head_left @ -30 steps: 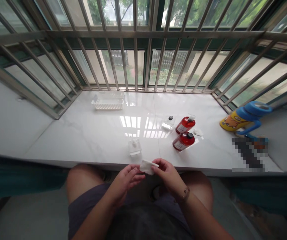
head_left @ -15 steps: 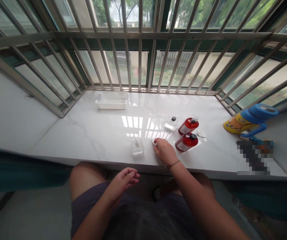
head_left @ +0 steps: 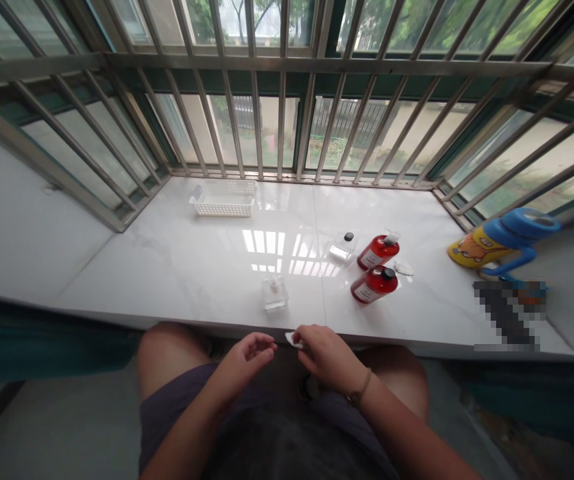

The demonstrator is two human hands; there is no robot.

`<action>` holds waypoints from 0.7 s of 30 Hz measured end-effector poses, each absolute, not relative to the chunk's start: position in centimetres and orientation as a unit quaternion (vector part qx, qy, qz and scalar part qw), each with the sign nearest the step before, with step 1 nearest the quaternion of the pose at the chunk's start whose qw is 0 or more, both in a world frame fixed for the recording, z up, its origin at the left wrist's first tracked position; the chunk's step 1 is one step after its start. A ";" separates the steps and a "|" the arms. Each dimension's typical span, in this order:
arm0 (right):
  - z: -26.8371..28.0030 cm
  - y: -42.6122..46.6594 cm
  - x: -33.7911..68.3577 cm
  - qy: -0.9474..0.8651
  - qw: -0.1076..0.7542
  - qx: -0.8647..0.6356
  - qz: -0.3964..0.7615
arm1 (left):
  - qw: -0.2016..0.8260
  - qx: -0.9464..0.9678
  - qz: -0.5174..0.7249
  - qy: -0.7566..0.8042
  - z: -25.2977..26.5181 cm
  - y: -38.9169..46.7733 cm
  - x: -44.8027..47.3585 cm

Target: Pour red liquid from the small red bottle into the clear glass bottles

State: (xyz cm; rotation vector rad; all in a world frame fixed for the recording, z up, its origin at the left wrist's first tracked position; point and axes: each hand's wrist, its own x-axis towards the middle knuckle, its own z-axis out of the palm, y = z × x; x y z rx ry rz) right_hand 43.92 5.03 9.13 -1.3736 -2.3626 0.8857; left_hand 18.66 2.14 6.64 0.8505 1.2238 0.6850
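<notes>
In the head view my right hand [head_left: 327, 357] is at the counter's front edge, its fingers pinching a small, thin white piece [head_left: 293, 340] like a cotton pad or folded tissue. To its left, over my lap, my left hand [head_left: 247, 360] has its fingers loosely curved and apart, with nothing in it. A squarish clear glass bottle [head_left: 274, 295] stands on the counter just beyond both hands. Farther right are two red bottles: one with a black cap [head_left: 371, 285], the other with a pale pump-like top [head_left: 377, 252].
A clear bottle with a black cap [head_left: 343, 247] stands left of the red ones, and a flat white piece [head_left: 404, 268] lies on their right. A white mesh basket [head_left: 224, 208] sits near the barred window. A blue and yellow flask [head_left: 497, 241] is tilted at the right.
My right hand has drawn back from the counter to its front edge, bringing the white piece with it. My left hand has shifted slightly, its fingers nearer the right hand.
</notes>
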 end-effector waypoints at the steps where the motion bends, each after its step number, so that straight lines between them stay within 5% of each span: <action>1: 9.5 4.3 43.7 -0.793 0.153 -0.469 0.358 | 0.679 0.405 0.299 0.534 6.8 2.2 18.8; 6: 10.4 2.7 42.4 -0.663 0.245 -0.458 0.539 | 0.685 0.484 0.270 0.472 8.6 2.1 19.9; 14: 10.2 3.5 42.7 -0.620 0.331 -0.481 0.524 | 0.600 0.452 0.323 0.575 9.0 4.1 17.2; 21: 9.1 3.8 43.9 -0.620 0.315 -0.516 0.501 | 0.199 0.549 0.346 0.734 9.8 7.8 10.7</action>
